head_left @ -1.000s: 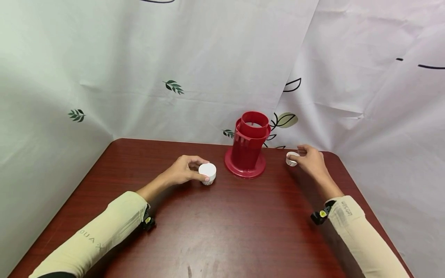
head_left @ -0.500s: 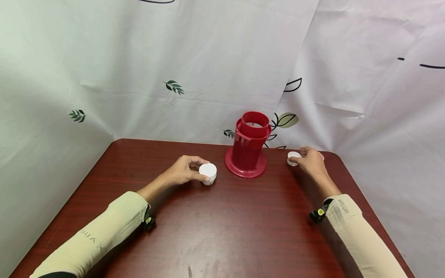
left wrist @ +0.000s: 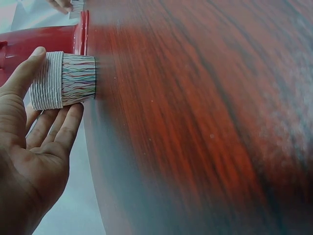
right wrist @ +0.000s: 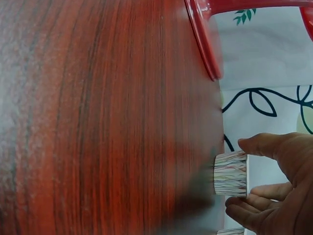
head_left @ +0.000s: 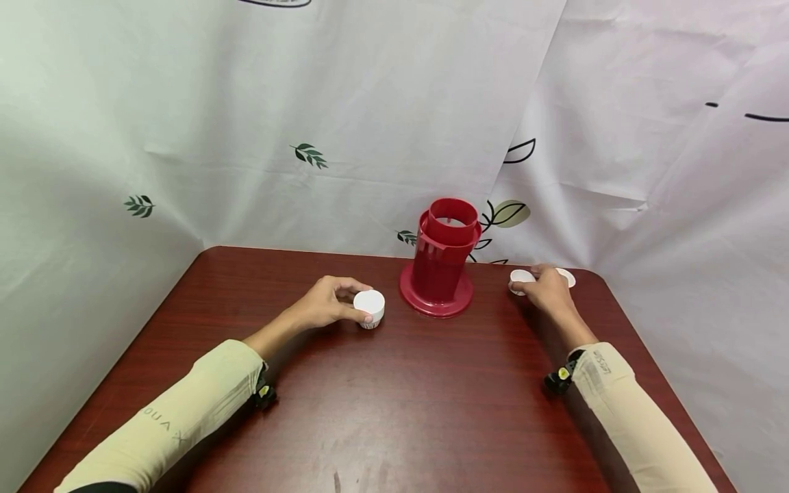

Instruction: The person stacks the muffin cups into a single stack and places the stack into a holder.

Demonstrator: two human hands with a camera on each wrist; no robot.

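Note:
My left hand (head_left: 329, 301) grips a stack of nested white paper cups (left wrist: 63, 81) between thumb and fingers, just left of a red plastic holder (head_left: 440, 260). Their ribbed rims point up, and wavy coloured lines run round the lowest cup's wall. At the far right of the table, my right hand (head_left: 551, 291) has its thumb and fingers on opposite sides of a single patterned paper cup (right wrist: 231, 174), narrow end down. Another paper cup (head_left: 567, 277) stands just behind that hand, partly covered by it in the head view.
The brown wooden table (head_left: 382, 404) runs back to a white curtain (head_left: 370, 103) printed with leaves. Between the two hands, near the back edge, the red holder stands upright on a wide round base.
My right hand and forearm have shifted slightly left, so more of the cup behind the hand shows. The left hand keeps its hold on the stack, nearly still.

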